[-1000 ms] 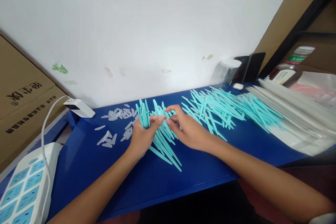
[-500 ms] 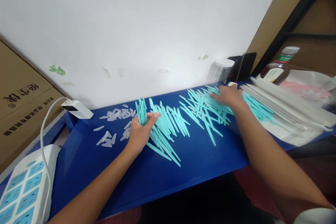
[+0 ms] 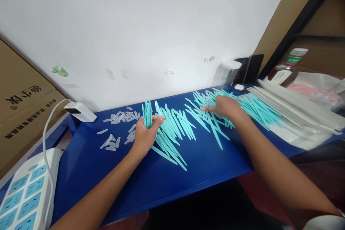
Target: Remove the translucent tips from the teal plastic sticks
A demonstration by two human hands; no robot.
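Note:
My left hand (image 3: 147, 133) is closed around an upright bundle of slim teal plastic sticks (image 3: 147, 115), which look like eyebrow razors. Beneath and beside it, more razors (image 3: 175, 124) lie fanned out on the blue table (image 3: 172, 183). My right hand (image 3: 225, 107) is over a second, tangled razor pile (image 3: 210, 115), one digit stretched out to the left and touching or just above the razors. Its other fingers are mostly hidden, and I see no razor in it. Farther right lies a third group of razors (image 3: 260, 109).
Small translucent plastic pieces (image 3: 121, 116) are scattered at the left. A power strip (image 3: 27, 190) and a white device (image 3: 80, 111) with a cable stand beyond them. White flat packets (image 3: 293, 109), a lidded jar (image 3: 229, 73) and a bottle (image 3: 288, 66) are at the right; a wall rises behind.
My right hand has moved left and toward me across the tangled pile, uncovering a small white case behind it. My left hand keeps the bundle in nearly the same place.

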